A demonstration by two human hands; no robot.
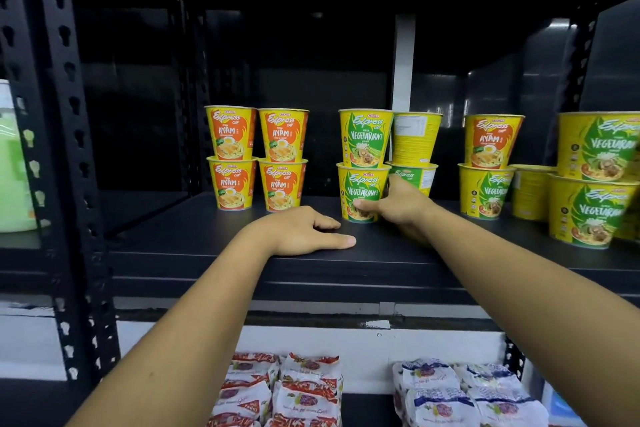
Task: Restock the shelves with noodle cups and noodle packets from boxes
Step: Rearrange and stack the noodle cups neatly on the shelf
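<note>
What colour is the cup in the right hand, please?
Yellow cup with a green panel; head view.

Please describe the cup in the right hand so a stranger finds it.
On the black shelf, find the middle group of cups. It is the lower Vegetarian cup, label facing front; only it has the right hand around it.

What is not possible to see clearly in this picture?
Head view:
Hidden: fingers of the right hand, behind the lower green cup it holds.
Blurred and cut off by the frame: cups at the right edge.
Cut off by the bottom edge: noodle packets.
Too dark: back of the shelf.
</note>
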